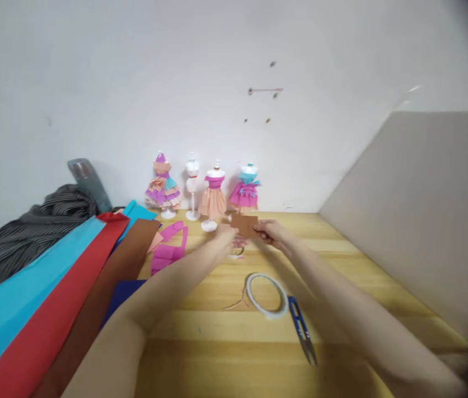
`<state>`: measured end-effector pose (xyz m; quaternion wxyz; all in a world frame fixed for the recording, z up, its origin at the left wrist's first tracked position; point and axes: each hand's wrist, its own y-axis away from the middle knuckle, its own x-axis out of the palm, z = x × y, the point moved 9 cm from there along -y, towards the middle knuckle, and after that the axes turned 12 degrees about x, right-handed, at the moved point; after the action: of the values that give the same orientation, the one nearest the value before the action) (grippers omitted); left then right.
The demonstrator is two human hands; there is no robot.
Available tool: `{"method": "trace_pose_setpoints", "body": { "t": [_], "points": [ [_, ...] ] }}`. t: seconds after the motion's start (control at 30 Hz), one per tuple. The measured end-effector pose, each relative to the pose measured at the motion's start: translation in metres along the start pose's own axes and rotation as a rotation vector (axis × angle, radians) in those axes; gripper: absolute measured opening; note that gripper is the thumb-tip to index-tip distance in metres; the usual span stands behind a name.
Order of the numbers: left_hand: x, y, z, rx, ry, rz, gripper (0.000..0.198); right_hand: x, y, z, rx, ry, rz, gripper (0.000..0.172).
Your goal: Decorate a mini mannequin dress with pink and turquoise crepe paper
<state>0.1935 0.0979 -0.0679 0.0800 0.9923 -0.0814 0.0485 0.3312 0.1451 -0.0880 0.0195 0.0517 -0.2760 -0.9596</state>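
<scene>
A small brown rectangle of paper or cloth (pixel 245 225) is stretched between my two hands, in front of a row of miniature dress forms. Its left edge is pinched by my left hand (pixel 229 235), whose fingers are partly blurred. My right hand (pixel 272 232) grips the opposite edge between thumb and fingers. Just behind stand a mini dress form in a peach skirt (pixel 213 200) and one in a magenta and teal dress (pixel 245 190). Nearer to me lie a roll of white tape (pixel 251 296) and blue thread snips (pixel 301 329), points towards me.
Long sheets in light blue (pixel 39 276), red (pixel 55 315) and brown (pixel 109 287) cover the left side. Magenta pieces (pixel 167 257) lie beside them. A striped grey cloth (pixel 47 221) and a clear bottle (pixel 89 182) are behind. Two more dress forms (pixel 162 188) stand by the wall.
</scene>
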Motion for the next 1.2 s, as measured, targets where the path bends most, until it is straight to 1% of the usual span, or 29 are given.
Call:
{"method": "trace_pose_setpoints", "body": {
  "t": [0.07, 0.1, 0.13, 0.17, 0.2, 0.23, 0.27, 0.3, 0.33, 0.4, 0.43, 0.5, 0.53, 0.6, 0.67, 0.7, 0.77, 0.8, 0.87, 0.93, 1.0, 1.07, 1.1, 1.17, 1.2],
  "points": [
    [-0.005, 0.025, 0.003, -0.012, 0.003, -0.011, 0.013, 0.008, 0.021, -0.007, -0.03, 0.016, 0.075, 0.017],
    [-0.009, 0.04, 0.002, -0.012, 0.006, -0.002, 0.013, 0.014, 0.035, -0.011, -0.047, 0.021, 0.13, 0.018],
    [-0.016, 0.056, -0.001, -0.019, 0.005, 0.011, 0.012, 0.023, 0.051, -0.014, -0.06, 0.027, 0.187, 0.023],
    [-0.025, 0.073, -0.005, -0.035, -0.003, 0.028, 0.01, 0.034, 0.067, -0.018, -0.07, 0.034, 0.243, 0.026],
    [-0.035, 0.089, -0.01, -0.062, -0.037, 0.073, 0.01, 0.046, 0.083, -0.022, -0.076, 0.041, 0.291, 0.029],
    [-0.044, 0.105, -0.018, -0.056, -0.174, 0.192, 0.014, 0.06, 0.098, -0.026, -0.087, 0.05, 0.341, 0.029],
    [-0.059, 0.117, -0.03, -0.015, -0.353, 0.262, 0.022, 0.076, 0.113, -0.028, -0.121, 0.068, 0.394, 0.029],
    [-0.083, 0.126, -0.044, 0.034, -0.422, 0.224, 0.026, 0.091, 0.124, -0.032, -0.13, 0.077, 0.413, 0.029],
    [-0.106, 0.135, -0.054, 0.041, -0.479, 0.207, 0.024, 0.106, 0.132, -0.038, -0.126, 0.092, 0.432, 0.03],
    [-0.149, 0.148, -0.069, 0.075, -0.613, 0.176, 0.012, 0.138, 0.141, -0.051, -0.105, 0.167, 0.467, 0.024],
    [-0.164, 0.153, -0.072, 0.106, -0.815, 0.228, 0.013, 0.153, 0.143, -0.058, -0.094, 0.204, 0.478, 0.021],
    [-0.186, 0.162, -0.063, 0.124, -1.236, 0.341, 0.018, 0.178, 0.14, -0.07, -0.083, 0.274, 0.479, 0.013],
    [-0.197, 0.165, -0.056, 0.118, -1.455, 0.343, 0.019, 0.187, 0.138, -0.075, -0.082, 0.302, 0.47, 0.01],
    [-0.21, 0.17, -0.037, 0.1, -1.585, 0.311, 0.027, 0.201, 0.132, -0.081, -0.089, 0.343, 0.442, 0.009],
    [-0.214, 0.173, -0.018, 0.084, -1.646, 0.287, 0.03, 0.209, 0.127, -0.084, -0.1, 0.366, 0.418, 0.009],
    [-0.215, 0.174, -0.011, 0.074, -1.663, 0.28, 0.028, 0.21, 0.125, -0.084, -0.105, 0.374, 0.409, 0.01],
    [-0.216, 0.176, -0.006, 0.063, -1.684, 0.259, 0.02, 0.21, 0.123, -0.085, -0.113, 0.385, 0.393, 0.01],
    [-0.216, 0.176, -0.008, 0.067, -1.685, 0.246, 0.015, 0.208, 0.122, -0.085, -0.117, 0.391, 0.382, 0.011],
    [-0.213, 0.177, -0.02, 0.095, -1.663, 0.23, 0.01, 0.205, 0.122, -0.085, -0.126, 0.403, 0.362, 0.012],
    [-0.205, 0.176, -0.034, 0.14, -1.607, 0.242, 0.01, 0.204, 0.123, -0.085, -0.133, 0.423, 0.347, 0.013],
    [-0.19, 0.173, -0.04, 0.185, -1.529, 0.285, 0.013, 0.207, 0.124, -0.086, -0.134, 0.451, 0.346, 0.014],
    [-0.173, 0.167, -0.038, 0.23, -1.46, 0.324, 0.016, 0.211, 0.124, -0.086, -0.142, 0.48, 0.354, 0.015],
    [-0.167, 0.163, -0.036, 0.255, -1.436, 0.325, 0.019, 0.213, 0.124, -0.085, -0.152, 0.493, 0.357, 0.014],
    [-0.164, 0.155, -0.037, 0.31, -1.41, 0.276, 0.03, 0.209, 0.126, -0.082, -0.191, 0.516, 0.345, 0.01],
    [-0.169, 0.151, -0.04, 0.339, -1.4, 0.23, 0.034, 0.203, 0.127, -0.079, -0.223, 0.524, 0.321, 0.007]
  ]
}}
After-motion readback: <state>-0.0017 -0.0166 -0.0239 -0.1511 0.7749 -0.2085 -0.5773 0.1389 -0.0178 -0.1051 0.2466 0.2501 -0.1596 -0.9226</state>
